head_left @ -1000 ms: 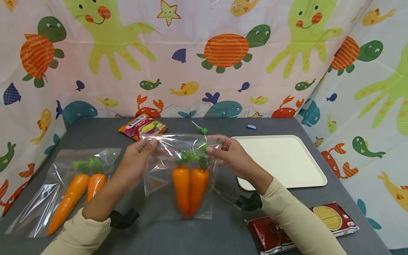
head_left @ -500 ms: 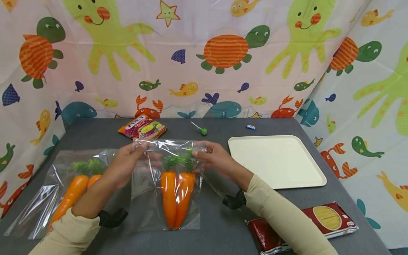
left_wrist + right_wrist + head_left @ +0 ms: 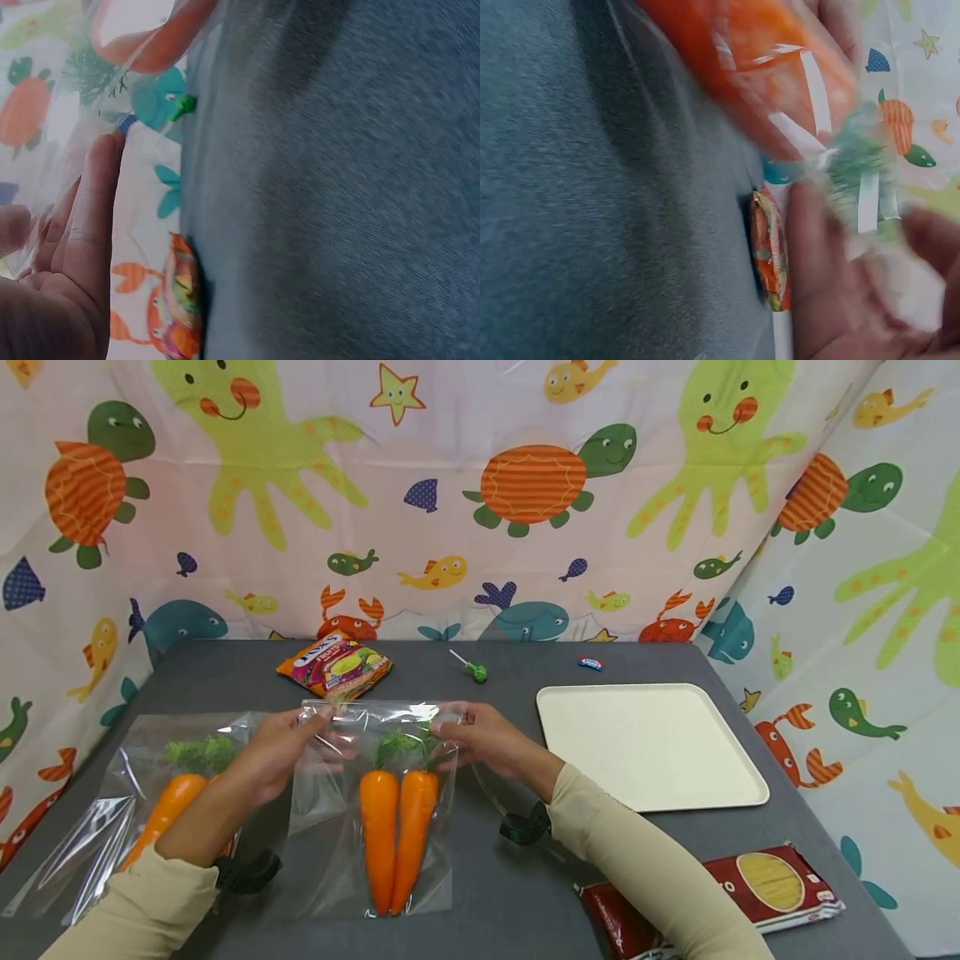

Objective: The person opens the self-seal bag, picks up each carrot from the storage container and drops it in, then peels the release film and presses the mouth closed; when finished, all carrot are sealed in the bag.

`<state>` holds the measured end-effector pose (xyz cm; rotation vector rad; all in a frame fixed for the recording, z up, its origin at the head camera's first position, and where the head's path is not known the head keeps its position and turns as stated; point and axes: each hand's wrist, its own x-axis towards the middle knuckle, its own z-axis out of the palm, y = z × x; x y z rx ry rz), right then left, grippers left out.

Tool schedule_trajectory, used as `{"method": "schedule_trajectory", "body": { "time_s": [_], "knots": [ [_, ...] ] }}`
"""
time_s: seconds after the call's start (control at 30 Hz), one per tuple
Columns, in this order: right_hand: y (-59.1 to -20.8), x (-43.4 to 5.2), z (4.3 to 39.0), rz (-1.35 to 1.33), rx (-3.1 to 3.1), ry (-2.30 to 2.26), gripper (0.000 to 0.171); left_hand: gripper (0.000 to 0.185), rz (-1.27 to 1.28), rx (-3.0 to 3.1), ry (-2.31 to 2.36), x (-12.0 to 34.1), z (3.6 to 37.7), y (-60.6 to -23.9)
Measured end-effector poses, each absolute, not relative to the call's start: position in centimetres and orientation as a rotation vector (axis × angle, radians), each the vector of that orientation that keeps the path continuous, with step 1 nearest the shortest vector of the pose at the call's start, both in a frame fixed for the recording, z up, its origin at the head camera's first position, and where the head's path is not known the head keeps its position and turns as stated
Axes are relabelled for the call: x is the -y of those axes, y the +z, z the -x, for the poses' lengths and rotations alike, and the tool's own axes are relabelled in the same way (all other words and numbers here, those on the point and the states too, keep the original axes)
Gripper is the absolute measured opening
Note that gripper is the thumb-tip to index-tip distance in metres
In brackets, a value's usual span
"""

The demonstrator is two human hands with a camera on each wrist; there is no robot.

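A clear plastic bag point(image 3: 322, 835) with two orange carrots point(image 3: 379, 827) inside hangs between my hands, its top edge spread between them. My left hand point(image 3: 276, 747) pinches the bag's upper left corner, thumb in front and fingers behind the film. At the upper right corner my right hand point(image 3: 480, 739) pinches the film beside the green carrot tops point(image 3: 405, 745). The right wrist view shows a carrot point(image 3: 757, 67) close up through shiny plastic. To the left lies a second clear bag point(image 3: 97, 827) with carrots point(image 3: 168, 806), partly covered by my left forearm.
A cream tray point(image 3: 652, 747) sits at the right of the grey table point(image 3: 517, 893). In front of it lies a red pasta packet point(image 3: 772, 885), partly under my right sleeve. Toward the back are a candy bag point(image 3: 335, 666), a green lollipop point(image 3: 477, 672) and a small blue wrapped sweet point(image 3: 590, 663).
Both hands have moved left and toward me, lowering the held bag of carrots. The left forearm now covers more of the second bag; the tray's left side has come into view.
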<state>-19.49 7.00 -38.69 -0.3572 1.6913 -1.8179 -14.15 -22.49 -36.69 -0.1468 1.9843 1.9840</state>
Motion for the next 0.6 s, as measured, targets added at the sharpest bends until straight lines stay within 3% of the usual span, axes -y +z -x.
{"method": "schedule_trajectory", "body": {
  "time_s": [0.17,0.37,0.6],
  "knots": [
    [-39.0,-6.5,19.8,0.263,-1.745,-1.772,0.042,0.039,0.223,-1.894,2.027,23.0,14.2,-37.3],
    [-39.3,-6.0,20.0,0.180,-1.728,-1.773,0.045,0.080,0.245,-1.967,1.981,23.7,14.6,-37.9],
    [-39.7,-5.7,20.3,0.145,-1.693,-1.786,0.048,0.074,0.326,-2.071,1.939,24.2,15.1,-37.9]
  ]
}}
